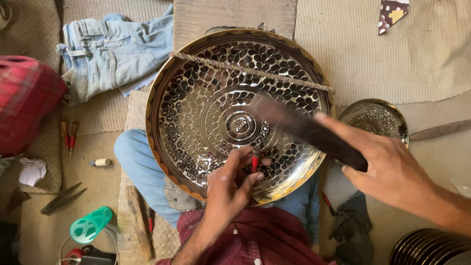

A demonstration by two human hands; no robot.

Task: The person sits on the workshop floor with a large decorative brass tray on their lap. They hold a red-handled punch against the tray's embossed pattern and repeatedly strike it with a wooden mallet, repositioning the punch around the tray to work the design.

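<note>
Two hands are on this job, and the setup makes sense once you look at how it's braced. A big round engraved brass tray with a dark leaf pattern [239, 115] leans on the person's lap, its lower rim resting on the blue-jeaned knees and its face tilted toward the camera, so the surface sits right under both hands. A twisted rope [250, 71] stretches across the upper part, probably to keep it steady.

The left hand [229, 189] is closed in a pinch around a small red-handled chisel [254, 161], tip against the metal just below the central rosette. The right hand [392, 169] is wrapped tight around a dark wooden mallet [306, 128], blurred above the tray's centre, so it looks mid-swing.

Spare tools lie within reach on the woven mat: two more red-handled tools [68, 135] on the left, dark metal dividers [61, 198] below them, and a small white tube [101, 162] between. A smaller engraved brass bowl [375, 118] waits just right of the tray, partly behind the mallet hand.

Not much packaging-wise: a brown spotted paper scrap with a yellow patch [391, 12] at top right, crumpled white paper [32, 171] far left, and a green plastic lamp head [91, 225] at bottom left. Folded pale jeans [110, 49] sit top left.
</note>
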